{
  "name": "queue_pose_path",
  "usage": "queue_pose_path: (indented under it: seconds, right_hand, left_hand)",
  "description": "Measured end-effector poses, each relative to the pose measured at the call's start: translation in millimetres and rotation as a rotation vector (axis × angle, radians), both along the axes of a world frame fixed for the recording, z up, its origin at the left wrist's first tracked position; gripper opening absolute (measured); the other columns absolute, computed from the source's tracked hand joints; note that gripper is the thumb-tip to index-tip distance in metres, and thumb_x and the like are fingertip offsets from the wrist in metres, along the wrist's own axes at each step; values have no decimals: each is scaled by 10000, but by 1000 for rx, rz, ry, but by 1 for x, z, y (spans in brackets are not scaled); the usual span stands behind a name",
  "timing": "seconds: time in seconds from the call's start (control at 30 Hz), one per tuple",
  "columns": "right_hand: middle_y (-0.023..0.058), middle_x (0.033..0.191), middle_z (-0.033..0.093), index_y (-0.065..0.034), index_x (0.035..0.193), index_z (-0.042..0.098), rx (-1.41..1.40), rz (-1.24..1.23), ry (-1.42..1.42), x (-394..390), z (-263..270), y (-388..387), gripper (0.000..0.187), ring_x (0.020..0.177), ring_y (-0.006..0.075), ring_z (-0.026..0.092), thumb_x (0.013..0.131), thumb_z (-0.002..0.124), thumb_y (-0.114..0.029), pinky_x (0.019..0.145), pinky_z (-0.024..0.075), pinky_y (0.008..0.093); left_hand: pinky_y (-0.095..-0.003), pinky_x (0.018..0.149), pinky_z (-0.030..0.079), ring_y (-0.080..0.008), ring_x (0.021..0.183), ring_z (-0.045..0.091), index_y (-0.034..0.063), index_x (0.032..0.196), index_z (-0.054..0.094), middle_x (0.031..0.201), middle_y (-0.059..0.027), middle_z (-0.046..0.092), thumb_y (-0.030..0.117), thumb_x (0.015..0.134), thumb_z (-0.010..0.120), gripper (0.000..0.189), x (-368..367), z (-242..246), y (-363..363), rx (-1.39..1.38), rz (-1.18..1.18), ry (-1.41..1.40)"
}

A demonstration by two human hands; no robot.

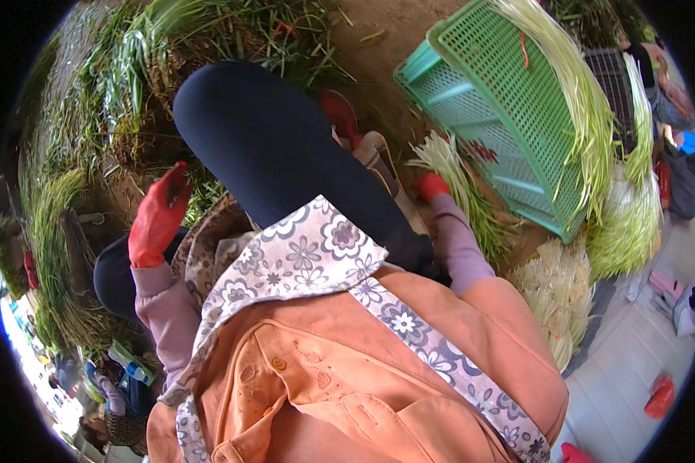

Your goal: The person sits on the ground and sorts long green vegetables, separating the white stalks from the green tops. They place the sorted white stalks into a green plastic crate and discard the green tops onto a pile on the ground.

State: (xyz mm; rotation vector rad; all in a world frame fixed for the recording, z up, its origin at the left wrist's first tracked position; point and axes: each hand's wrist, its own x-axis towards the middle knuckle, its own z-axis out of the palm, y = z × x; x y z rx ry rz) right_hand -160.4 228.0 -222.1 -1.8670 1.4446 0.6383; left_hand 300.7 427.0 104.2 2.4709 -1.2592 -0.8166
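Note:
My left hand (161,213), in a red rubber glove, is raised over my lap on the left, its fingers extended and slightly apart, with nothing in it. On the right, my right hand (431,186), also red-gloved, is low beside my leg at a bundle of long green-and-white leafy stalks (469,199). Its fingers are largely hidden, so whether it grips the bundle cannot be told. The pale stalk ends fan out just above that hand, and the leafy ends lie towards the right sleeve.
Green plastic crates (498,110) stand tilted at the upper right, with pale green stalks (591,116) draped over them. More bundles (556,295) lie below. Heaps of uncut-looking greens (127,92) cover the ground at left. Other people (672,104) are at the far right and lower left.

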Motion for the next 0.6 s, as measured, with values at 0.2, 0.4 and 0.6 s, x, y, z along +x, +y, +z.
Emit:
queue_pose_path:
  seconds: [0.2, 0.4, 0.6]
  right_hand:
    - [229, 1141, 608, -19, 1087, 609, -98, -20, 105, 66, -65, -36, 413, 1049, 403, 585, 868, 551, -364, 889, 475, 472]
    - [177, 1045, 629, -41, 1091, 629, 109, 6, -167, 136, -37, -73, 378, 962, 319, 595, 869, 572, -342, 818, 482, 426]
    - [114, 903, 664, -67, 1129, 625, 353, -74, -495, 278, 129, -125, 377, 814, 234, 620, 860, 630, -332, 726, 491, 362]
  left_hand:
    - [-399, 878, 479, -352, 1043, 588, 81, 1245, 557, 1108, -191, 627, 173, 847, 617, 412, 10, -8, 37, -47, 13, 13]
    - [-443, 782, 499, -358, 902, 616, 94, 1236, 551, 949, -189, 643, 303, 845, 606, 446, 16, -9, 19, 38, 34, -30]
    - [-381, 945, 466, -319, 1082, 577, 75, 1183, 581, 1158, -163, 615, 256, 827, 643, 404, 99, -69, -43, -377, 326, -254]
